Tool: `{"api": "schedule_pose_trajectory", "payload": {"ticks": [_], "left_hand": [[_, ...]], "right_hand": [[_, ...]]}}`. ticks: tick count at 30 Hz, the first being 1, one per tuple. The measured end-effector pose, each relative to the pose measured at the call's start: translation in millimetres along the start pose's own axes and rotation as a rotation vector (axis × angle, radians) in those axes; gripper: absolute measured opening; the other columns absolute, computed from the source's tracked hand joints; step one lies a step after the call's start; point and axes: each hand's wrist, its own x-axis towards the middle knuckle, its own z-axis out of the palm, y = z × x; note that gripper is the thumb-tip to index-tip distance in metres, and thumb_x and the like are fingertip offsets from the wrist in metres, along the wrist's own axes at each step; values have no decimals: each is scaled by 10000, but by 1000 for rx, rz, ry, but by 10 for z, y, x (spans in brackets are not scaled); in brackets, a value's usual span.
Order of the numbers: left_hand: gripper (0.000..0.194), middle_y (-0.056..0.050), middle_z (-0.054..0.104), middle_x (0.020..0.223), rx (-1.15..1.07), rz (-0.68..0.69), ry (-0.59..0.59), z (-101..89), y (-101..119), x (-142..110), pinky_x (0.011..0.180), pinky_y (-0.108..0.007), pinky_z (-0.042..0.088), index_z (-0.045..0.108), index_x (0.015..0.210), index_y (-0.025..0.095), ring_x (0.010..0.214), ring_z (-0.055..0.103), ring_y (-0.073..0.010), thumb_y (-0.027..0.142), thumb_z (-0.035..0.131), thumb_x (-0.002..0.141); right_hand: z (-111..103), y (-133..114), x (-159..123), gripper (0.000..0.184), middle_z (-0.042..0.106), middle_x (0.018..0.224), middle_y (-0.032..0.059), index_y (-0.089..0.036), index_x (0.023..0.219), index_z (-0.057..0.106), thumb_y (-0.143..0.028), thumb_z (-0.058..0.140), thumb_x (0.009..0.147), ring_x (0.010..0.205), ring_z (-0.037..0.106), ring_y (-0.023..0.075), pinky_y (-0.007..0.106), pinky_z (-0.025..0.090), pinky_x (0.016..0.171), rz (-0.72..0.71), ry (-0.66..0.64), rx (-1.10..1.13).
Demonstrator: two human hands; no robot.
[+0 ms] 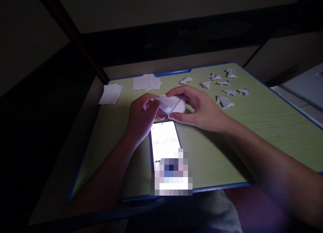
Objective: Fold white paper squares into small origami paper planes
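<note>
Paper (174, 102), one creased sheet in the head view, was held above the table (264, 135), the left hand (140, 117) pinching one end and the right hand (203, 108) the other, apparently to steady the fold. One phone (165, 152) lay lit toward the near edge, probably so its timer (165, 141) could be read; two paper stacks (110, 94) sat near the far-left corner and eight folded pieces (225, 102) toward the far-right one, seemingly separating flat from folded.

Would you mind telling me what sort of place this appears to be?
Probably a dim room in a home, though I can't be sure. The signs are a light-green table with blue edging, a glowing phone showing a timer, and small folded paper shapes on the tabletop.
</note>
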Motion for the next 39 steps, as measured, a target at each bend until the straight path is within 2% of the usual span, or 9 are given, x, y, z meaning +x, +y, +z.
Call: {"api": "schedule_pose_trajectory", "payload": {"ticks": [3, 12, 18, 22, 24, 28, 31, 33, 39], "left_hand": [[118, -13, 692, 623, -4, -10, -6, 5, 15, -9, 417, -190, 456, 637, 796, 153, 471, 618, -96, 224, 543, 804], [85, 16, 659, 587, -19, 4, -1, 7, 23, -9, 428, -193, 463, 610, 752, 182, 464, 592, -95, 245, 566, 787], [149, 35, 562, 526, -22, 53, 18, 14, 13, -9, 420, -170, 435, 573, 689, 183, 519, 604, -101, 281, 606, 796], [157, 13, 618, 608, -4, 58, 24, 13, 0, -8, 430, -158, 435, 563, 703, 178, 591, 633, -105, 283, 586, 817], [177, -8, 665, 672, -17, 60, -27, 9, 1, -13, 455, -168, 460, 585, 764, 169, 595, 639, -104, 329, 576, 840], [310, -75, 738, 863, -86, 34, -216, 24, 9, -41, 565, -210, 539, 616, 911, 138, 666, 680, -124, 435, 616, 822], [341, -86, 741, 926, -119, 37, -262, 57, -8, -65, 689, -256, 584, 617, 981, 131, 803, 708, -166, 385, 688, 764], [316, -79, 740, 935, -98, 50, -246, 77, -25, -74, 737, -281, 595, 615, 1000, 135, 856, 708, -181, 320, 690, 755], [207, -55, 729, 911, -18, 91, -126, 91, -28, -60, 757, -270, 600, 613, 954, 131, 823, 696, -149, 126, 535, 762]], "right_hand": [[5, 15, -4, 308, 679, 981, 36, -178, 1000, 661, -213, 750, 707, 859, 608, 174, 306, 470, 727, -52, 3, -119], [-9, 50, -7, 177, 711, 873, 43, -169, 939, 699, -304, 658, 832, 773, 617, 164, 307, 439, 682, -114, 58, -262], [25, 76, 6, 158, 640, 705, 19, -158, 735, 660, -279, 630, 831, 649, 556, 130, 276, 397, 600, -88, 119, -304], [72, 98, 8, 131, 575, 611, -10, -144, 732, 647, -260, 636, 793, 561, 493, 107, 259, 339, 526, 13, 125, -263], [87, 108, 9, 111, 556, 591, -18, -147, 721, 636, -245, 644, 771, 544, 479, 102, 255, 325, 508, 71, 148, -227], [98, 133, 17, 151, 524, 575, -26, -168, 647, 580, -245, 662, 747, 522, 452, 93, 250, 304, 477, 116, 254, -147], [104, 136, 23, 185, 508, 556, -30, -180, 611, 551, -241, 679, 730, 509, 434, 88, 250, 293, 465, 109, 328, -128], [108, 131, 28, 162, 511, 555, -26, -181, 620, 559, -221, 675, 726, 507, 438, 90, 253, 298, 463, 111, 348, -115], [118, 128, 46, 128, 512, 568, -20, -177, 655, 568, -191, 672, 730, 527, 480, 103, 252, 319, 471, 157, 343, 5]]}}
